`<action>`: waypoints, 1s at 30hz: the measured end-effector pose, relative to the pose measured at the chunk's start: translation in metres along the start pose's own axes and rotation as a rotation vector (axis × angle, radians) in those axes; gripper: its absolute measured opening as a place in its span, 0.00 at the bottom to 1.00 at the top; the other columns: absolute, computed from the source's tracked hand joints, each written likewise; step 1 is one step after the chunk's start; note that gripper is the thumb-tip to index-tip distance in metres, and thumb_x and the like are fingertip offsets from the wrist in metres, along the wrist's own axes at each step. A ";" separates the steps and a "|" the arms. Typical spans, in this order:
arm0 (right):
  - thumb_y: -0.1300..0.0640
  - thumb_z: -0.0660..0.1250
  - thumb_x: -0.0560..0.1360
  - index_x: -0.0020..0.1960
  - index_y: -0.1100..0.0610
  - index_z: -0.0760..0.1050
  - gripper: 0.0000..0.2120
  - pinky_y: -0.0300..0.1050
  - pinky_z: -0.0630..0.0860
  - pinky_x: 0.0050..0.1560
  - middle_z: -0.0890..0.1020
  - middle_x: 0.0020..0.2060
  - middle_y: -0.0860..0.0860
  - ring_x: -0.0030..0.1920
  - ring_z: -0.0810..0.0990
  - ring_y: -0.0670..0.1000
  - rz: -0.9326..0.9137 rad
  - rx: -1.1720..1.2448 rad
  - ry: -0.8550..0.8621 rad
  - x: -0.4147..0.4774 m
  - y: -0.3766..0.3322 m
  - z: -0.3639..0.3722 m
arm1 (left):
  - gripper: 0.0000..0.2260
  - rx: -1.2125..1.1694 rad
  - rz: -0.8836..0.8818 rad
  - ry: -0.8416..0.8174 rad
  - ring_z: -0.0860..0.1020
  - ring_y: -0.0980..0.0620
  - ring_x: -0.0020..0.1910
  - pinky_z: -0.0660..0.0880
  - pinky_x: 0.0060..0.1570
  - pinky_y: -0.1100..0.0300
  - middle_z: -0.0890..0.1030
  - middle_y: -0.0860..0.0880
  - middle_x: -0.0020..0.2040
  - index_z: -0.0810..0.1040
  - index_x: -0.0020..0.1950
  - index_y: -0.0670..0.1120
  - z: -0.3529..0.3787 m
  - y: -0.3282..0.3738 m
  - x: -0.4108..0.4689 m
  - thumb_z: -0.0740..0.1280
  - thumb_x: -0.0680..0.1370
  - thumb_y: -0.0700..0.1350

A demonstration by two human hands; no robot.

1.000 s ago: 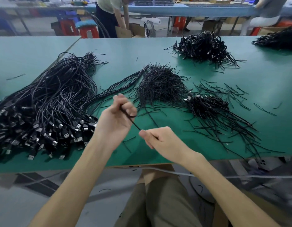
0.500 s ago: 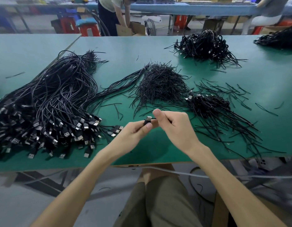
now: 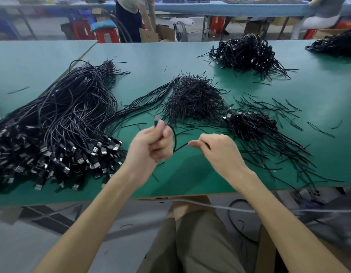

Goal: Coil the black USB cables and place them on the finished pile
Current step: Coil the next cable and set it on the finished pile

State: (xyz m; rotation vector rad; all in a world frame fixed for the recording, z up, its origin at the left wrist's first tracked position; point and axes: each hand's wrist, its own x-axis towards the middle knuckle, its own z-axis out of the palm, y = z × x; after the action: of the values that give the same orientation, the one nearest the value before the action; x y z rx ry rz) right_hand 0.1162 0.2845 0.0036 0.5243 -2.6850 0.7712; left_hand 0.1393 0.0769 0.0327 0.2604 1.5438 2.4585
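My left hand (image 3: 151, 143) grips one black USB cable (image 3: 174, 137) just below its plug, which sticks up above my thumb. The cable bends down and right into my right hand (image 3: 216, 149), which pinches it with curled fingers. Both hands hover over the green table (image 3: 190, 180) near its front edge. A big heap of uncoiled black cables (image 3: 58, 125) with their plugs toward me lies at the left. A small pile of coiled cables (image 3: 249, 125) lies right of my hands. A larger coiled pile (image 3: 247, 53) sits at the far right.
A mound of short black ties (image 3: 194, 99) lies in the middle of the table, and loose ties (image 3: 277, 107) are scattered to its right. Another black pile (image 3: 336, 44) sits at the far right edge. People work at a blue bench (image 3: 229, 6) behind.
My hands have drawn apart: the left lifted the plug end up and left, and the right slid to the right along the cable. A curve of cable now shows between them.
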 end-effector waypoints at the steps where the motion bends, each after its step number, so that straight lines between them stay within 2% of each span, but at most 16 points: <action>1: 0.34 0.59 0.76 0.35 0.56 0.72 0.26 0.49 0.66 0.39 0.75 0.30 0.49 0.35 0.73 0.55 0.005 -0.008 0.023 0.002 -0.001 -0.001 | 0.15 0.150 0.025 -0.010 0.54 0.52 0.29 0.56 0.29 0.62 0.55 0.50 0.32 0.72 0.39 0.46 0.003 -0.004 -0.001 0.59 0.85 0.48; 5: 0.43 0.69 0.78 0.34 0.53 0.72 0.19 0.50 0.67 0.36 0.73 0.29 0.45 0.33 0.71 0.52 0.051 0.023 0.038 0.003 -0.008 -0.003 | 0.16 0.451 0.016 -0.152 0.59 0.55 0.26 0.58 0.28 0.66 0.63 0.54 0.27 0.75 0.38 0.43 0.013 -0.019 -0.004 0.58 0.85 0.44; 8: 0.43 0.65 0.81 0.31 0.55 0.73 0.24 0.49 0.70 0.36 0.76 0.26 0.48 0.30 0.73 0.52 0.109 0.188 0.051 0.000 -0.017 -0.002 | 0.16 0.675 -0.010 -0.207 0.69 0.55 0.25 0.65 0.29 0.65 0.73 0.54 0.26 0.78 0.41 0.41 0.012 -0.025 -0.002 0.59 0.86 0.42; 9: 0.41 0.62 0.82 0.29 0.55 0.71 0.27 0.44 0.70 0.35 0.76 0.25 0.47 0.28 0.73 0.49 0.124 0.257 0.063 -0.002 -0.022 -0.001 | 0.16 0.719 0.011 -0.180 0.73 0.53 0.27 0.70 0.31 0.64 0.77 0.53 0.28 0.79 0.43 0.40 0.011 -0.028 0.000 0.59 0.86 0.41; 12: 0.43 0.57 0.85 0.27 0.52 0.68 0.29 0.34 0.65 0.33 0.74 0.22 0.43 0.27 0.72 0.44 0.137 0.374 0.086 -0.005 -0.035 0.000 | 0.14 0.702 0.078 -0.079 0.82 0.57 0.39 0.75 0.45 0.67 0.85 0.56 0.38 0.82 0.49 0.43 0.005 -0.032 0.002 0.58 0.86 0.40; 14: 0.45 0.57 0.86 0.28 0.52 0.69 0.28 0.33 0.64 0.32 0.72 0.22 0.42 0.26 0.71 0.44 0.141 0.433 0.089 -0.008 -0.040 0.001 | 0.18 0.602 0.079 -0.057 0.81 0.64 0.43 0.73 0.50 0.70 0.84 0.61 0.39 0.84 0.45 0.53 0.003 -0.035 0.001 0.57 0.86 0.42; 15: 0.46 0.57 0.86 0.29 0.52 0.70 0.27 0.33 0.64 0.32 0.72 0.22 0.42 0.26 0.70 0.44 0.140 0.451 0.082 -0.010 -0.043 0.002 | 0.19 0.499 0.057 -0.044 0.81 0.63 0.46 0.74 0.53 0.67 0.84 0.60 0.41 0.85 0.43 0.53 0.003 -0.036 0.002 0.57 0.86 0.45; 16: 0.47 0.57 0.86 0.30 0.52 0.72 0.26 0.34 0.64 0.31 0.72 0.22 0.43 0.26 0.69 0.45 0.139 0.472 0.068 -0.013 -0.045 0.004 | 0.18 0.348 0.021 -0.028 0.82 0.60 0.52 0.74 0.57 0.62 0.86 0.56 0.47 0.86 0.48 0.51 0.004 -0.038 0.003 0.56 0.86 0.48; 17: 0.48 0.58 0.86 0.31 0.52 0.73 0.25 0.35 0.64 0.30 0.71 0.23 0.43 0.25 0.68 0.45 0.137 0.501 0.048 -0.016 -0.048 0.007 | 0.18 0.162 -0.029 -0.020 0.82 0.54 0.59 0.74 0.62 0.57 0.86 0.50 0.55 0.84 0.57 0.46 0.004 -0.039 0.005 0.55 0.87 0.50; 18: 0.48 0.58 0.85 0.32 0.53 0.74 0.24 0.35 0.63 0.30 0.71 0.23 0.44 0.25 0.68 0.45 0.134 0.525 0.030 -0.020 -0.050 0.012 | 0.21 -0.031 -0.088 -0.013 0.80 0.50 0.65 0.73 0.66 0.54 0.83 0.45 0.63 0.78 0.66 0.41 0.005 -0.038 0.007 0.53 0.87 0.52; 20: 0.49 0.59 0.85 0.35 0.55 0.74 0.21 0.39 0.63 0.30 0.70 0.23 0.44 0.25 0.66 0.46 0.120 0.532 0.005 -0.026 -0.055 0.020 | 0.24 -0.302 -0.148 -0.001 0.77 0.47 0.69 0.71 0.69 0.53 0.79 0.43 0.69 0.70 0.73 0.38 0.008 -0.036 0.010 0.50 0.87 0.53; 23: 0.50 0.60 0.85 0.36 0.55 0.72 0.19 0.44 0.63 0.31 0.70 0.25 0.45 0.26 0.66 0.48 0.113 0.525 0.000 -0.031 -0.058 0.028 | 0.21 -0.369 -0.128 0.027 0.79 0.49 0.66 0.78 0.61 0.58 0.81 0.47 0.67 0.72 0.70 0.41 0.012 -0.031 0.010 0.50 0.87 0.52; 25: 0.48 0.61 0.84 0.35 0.53 0.73 0.20 0.44 0.65 0.31 0.71 0.24 0.46 0.25 0.67 0.47 0.141 0.522 0.009 -0.032 -0.055 0.028 | 0.15 -0.373 -0.151 0.089 0.84 0.50 0.56 0.79 0.53 0.58 0.85 0.49 0.54 0.78 0.61 0.45 0.009 -0.027 0.009 0.54 0.87 0.50; 27: 0.45 0.62 0.83 0.34 0.53 0.76 0.22 0.47 0.67 0.32 0.72 0.24 0.48 0.25 0.67 0.47 0.189 0.505 -0.037 -0.032 -0.052 0.027 | 0.11 -0.449 -0.142 0.122 0.81 0.51 0.40 0.74 0.50 0.57 0.78 0.52 0.38 0.76 0.51 0.47 0.003 -0.023 0.009 0.55 0.87 0.45; 28: 0.44 0.62 0.83 0.35 0.53 0.77 0.21 0.48 0.69 0.33 0.73 0.24 0.48 0.26 0.68 0.47 0.217 0.493 -0.065 -0.032 -0.051 0.025 | 0.12 -0.487 -0.121 0.120 0.76 0.53 0.34 0.72 0.48 0.58 0.72 0.54 0.34 0.73 0.49 0.48 0.002 -0.021 0.009 0.53 0.87 0.44; 30: 0.44 0.64 0.82 0.42 0.55 0.79 0.17 0.47 0.70 0.35 0.77 0.27 0.45 0.29 0.71 0.47 0.256 0.466 -0.106 -0.029 -0.048 0.022 | 0.15 -0.488 -0.084 0.089 0.67 0.55 0.29 0.71 0.47 0.59 0.66 0.56 0.31 0.71 0.47 0.47 0.003 -0.021 0.009 0.49 0.88 0.43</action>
State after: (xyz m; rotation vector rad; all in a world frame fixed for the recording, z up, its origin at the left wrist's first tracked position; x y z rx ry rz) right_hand 0.1584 0.2417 -0.0036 0.3285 -2.6983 1.4985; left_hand 0.1330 0.0904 0.0156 -0.0008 0.9113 2.7061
